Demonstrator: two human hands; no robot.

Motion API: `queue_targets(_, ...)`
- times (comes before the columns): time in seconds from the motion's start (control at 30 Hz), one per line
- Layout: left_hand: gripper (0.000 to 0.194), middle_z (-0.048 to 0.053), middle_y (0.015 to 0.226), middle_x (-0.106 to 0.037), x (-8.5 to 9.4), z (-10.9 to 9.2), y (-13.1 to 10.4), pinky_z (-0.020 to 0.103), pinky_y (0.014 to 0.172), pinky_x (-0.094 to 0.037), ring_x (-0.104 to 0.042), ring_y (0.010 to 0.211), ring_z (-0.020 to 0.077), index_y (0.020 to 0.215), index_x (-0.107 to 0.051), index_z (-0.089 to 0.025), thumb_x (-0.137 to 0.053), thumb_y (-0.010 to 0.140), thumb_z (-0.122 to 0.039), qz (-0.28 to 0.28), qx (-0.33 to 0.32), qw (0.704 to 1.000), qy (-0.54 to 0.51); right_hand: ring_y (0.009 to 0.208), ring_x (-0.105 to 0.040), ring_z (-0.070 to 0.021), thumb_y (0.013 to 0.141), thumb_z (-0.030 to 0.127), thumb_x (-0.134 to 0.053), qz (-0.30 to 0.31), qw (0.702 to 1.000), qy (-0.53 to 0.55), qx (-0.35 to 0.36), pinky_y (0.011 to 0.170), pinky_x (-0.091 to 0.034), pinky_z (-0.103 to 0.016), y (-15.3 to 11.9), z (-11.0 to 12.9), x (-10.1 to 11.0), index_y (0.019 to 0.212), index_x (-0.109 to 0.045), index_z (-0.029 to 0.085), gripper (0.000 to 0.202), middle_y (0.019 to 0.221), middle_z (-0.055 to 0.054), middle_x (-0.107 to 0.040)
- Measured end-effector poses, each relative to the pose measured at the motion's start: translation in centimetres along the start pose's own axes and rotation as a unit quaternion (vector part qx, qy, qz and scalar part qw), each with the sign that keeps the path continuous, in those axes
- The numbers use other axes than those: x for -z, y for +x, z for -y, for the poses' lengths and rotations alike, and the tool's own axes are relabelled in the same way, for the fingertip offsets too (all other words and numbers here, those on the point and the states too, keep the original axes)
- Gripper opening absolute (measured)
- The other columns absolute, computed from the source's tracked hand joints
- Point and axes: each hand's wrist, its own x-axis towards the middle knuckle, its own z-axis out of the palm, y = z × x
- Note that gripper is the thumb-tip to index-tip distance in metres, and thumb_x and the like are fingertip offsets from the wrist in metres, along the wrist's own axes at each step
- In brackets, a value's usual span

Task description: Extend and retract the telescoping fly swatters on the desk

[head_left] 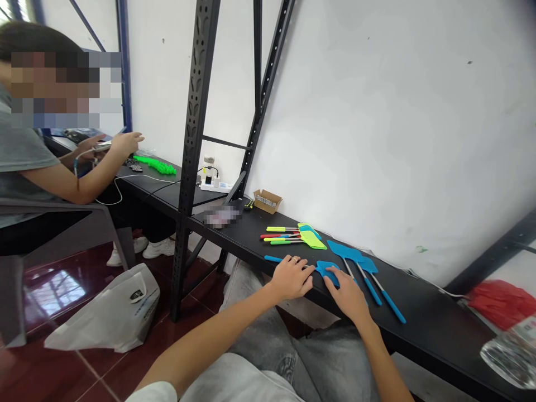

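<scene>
Swatter: the blue plastic fly swatter (324,268) is lying crosswise on the black tabletop (435,324), its handle pointing out left past the left hand (291,279).
Left hand: is curving half-open over the shaft; cannot tell whether it is gripping.
Right hand (350,297): is resting part-open, nearer the head, touching it; cannot tell whether it is pinching.
</scene>
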Motion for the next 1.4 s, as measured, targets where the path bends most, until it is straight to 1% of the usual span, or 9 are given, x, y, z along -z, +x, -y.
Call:
queue_targets(0.2, 0.041, 0.009, 0.126, -0.067, 0.04, -0.03, 0.04, 0.043, 0.090, -0.043, -0.058, 0.113, 0.0278, 0.132, -0.060, -0.023, -0.037, 0.102, -0.040, -0.002, 0.000, 1.000, 0.001, 0.128, -0.058, -0.0293, 0.098, 0.052, -0.039, 0.005, 1.000, -0.005, -0.010, 0.103, -0.047, -0.044, -0.03, 0.18, 0.13, 0.129, -0.062, 0.023, 0.048, 0.136, -0.010, -0.064)
queue_targets(0.5, 0.041, 0.010, 0.121, -0.067, -0.05, -0.06, 0.02, 0.042, 0.089, -0.043, -0.059, 0.111, 0.0275, 0.132, -0.060, -0.024, -0.038, 0.102, -0.040, 0.003, 0.002, 1.000, 0.010, 0.127, -0.058, -0.0308, 0.097, 0.054, -0.039, 0.012, 1.000, 0.002, -0.013, 0.102, -0.047, -0.047, 0.05, -0.10, 0.01, 0.129, -0.062, 0.024, 0.050, 0.136, -0.010, -0.064)
queue_targets(0.63, 0.040, 0.010, 0.120, -0.068, 0.02, -0.11, 0.01, 0.042, 0.088, -0.043, -0.060, 0.109, 0.0273, 0.130, -0.062, -0.023, -0.040, 0.101, -0.040, 0.000, 0.004, 1.000, 0.012, 0.126, -0.058, -0.0303, 0.097, 0.054, -0.040, 0.009, 1.000, 0.001, -0.017, 0.101, -0.048, -0.045, 0.01, -0.01, 0.12, 0.128, -0.063, 0.025, 0.048, 0.136, -0.009, -0.064)
queue_targets(0.87, 0.039, 0.010, 0.120, -0.068, -0.12, -0.08, -0.03, 0.042, 0.089, -0.042, -0.060, 0.110, 0.0270, 0.130, -0.061, -0.023, -0.039, 0.101, -0.040, -0.001, 0.003, 1.000, 0.008, 0.123, -0.061, -0.0290, 0.096, 0.052, -0.041, 0.003, 1.000, 0.002, -0.013, 0.100, -0.050, -0.043, -0.06, 0.17, 0.24, 0.127, -0.064, 0.024, 0.048, 0.133, -0.009, -0.066)
queue_targets(1.07, 0.039, 0.009, 0.120, -0.068, -0.08, -0.12, -0.04, 0.042, 0.088, -0.042, -0.059, 0.111, 0.0276, 0.129, -0.061, -0.023, -0.039, 0.101, -0.040, -0.001, 0.005, 1.000, 0.010, 0.126, -0.058, -0.0297, 0.097, 0.052, -0.040, 0.009, 1.000, 0.000, -0.012, 0.103, -0.047, -0.044, -0.05, 0.23, 0.23, 0.128, -0.062, 0.021, 0.049, 0.136, -0.010, -0.064)
queue_targets(1.27, 0.040, 0.009, 0.122, -0.067, 0.07, -0.06, -0.02, 0.042, 0.088, -0.043, -0.059, 0.111, 0.0278, 0.131, -0.060, -0.024, -0.038, 0.102, -0.040, 0.003, 0.004, 1.000, 0.010, 0.127, -0.058, -0.0288, 0.097, 0.052, -0.040, 0.009, 1.000, 0.003, -0.012, 0.104, -0.046, -0.043, -0.08, 0.22, 0.25, 0.128, -0.062, 0.024, 0.047, 0.134, -0.008, -0.066)
queue_targets(1.4, 0.041, 0.009, 0.122, -0.067, 0.08, -0.05, -0.01, 0.042, 0.088, -0.042, -0.059, 0.110, 0.0274, 0.132, -0.060, -0.024, -0.038, 0.102, -0.040, 0.003, 0.003, 1.000, 0.011, 0.126, -0.058, -0.0291, 0.097, 0.052, -0.040, 0.009, 1.000, 0.002, -0.014, 0.102, -0.047, -0.043, -0.08, 0.21, 0.24, 0.128, -0.062, 0.024, 0.047, 0.135, -0.008, -0.065)
